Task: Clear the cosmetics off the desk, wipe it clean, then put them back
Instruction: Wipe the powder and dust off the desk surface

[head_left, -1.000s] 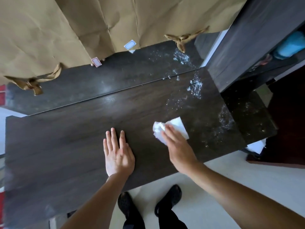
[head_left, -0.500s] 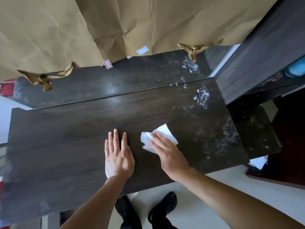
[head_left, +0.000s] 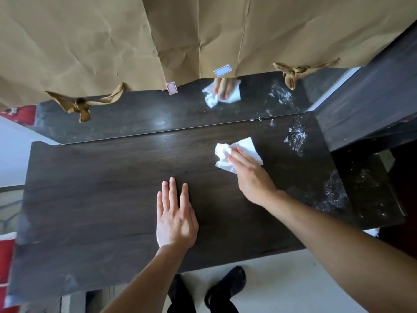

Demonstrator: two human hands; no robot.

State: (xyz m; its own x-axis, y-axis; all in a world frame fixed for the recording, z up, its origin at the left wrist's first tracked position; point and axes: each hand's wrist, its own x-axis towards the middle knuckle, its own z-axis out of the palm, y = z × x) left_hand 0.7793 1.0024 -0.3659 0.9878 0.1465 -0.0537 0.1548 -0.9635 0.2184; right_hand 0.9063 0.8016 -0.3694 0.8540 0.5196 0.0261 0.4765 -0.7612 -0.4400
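A dark wood-grain surface (head_left: 101,199) fills the middle of the frame, bare of cosmetics. Along its far edge runs a mirror (head_left: 135,116), its upper part covered by creased brown paper (head_left: 90,41) tied in knots at left and right, with two small labels (head_left: 222,70) stuck near the paper's lower edge.

The left hand (head_left: 174,220) lies flat, palm down, at the centre of the frame, fingers straight and close together, holding nothing. The right hand (head_left: 252,175), right of centre, presses a crumpled white tissue (head_left: 237,152) onto the surface with fingers stretched out flat over it rather than closed around it. The mirror shows the tissue and fingertips again in the upper middle.

White powdery specks (head_left: 296,137) lie on the surface at the upper right, beyond the tissue, and more are scattered toward the right edge (head_left: 334,190). A dark cabinet (head_left: 372,93) stands at the far right; what sits in its shadowed lower part is hard to make out.

At the bottom, a pale floor (head_left: 282,290) shows, with black shoes (head_left: 225,285). Something red (head_left: 6,256) sits at the left edge.
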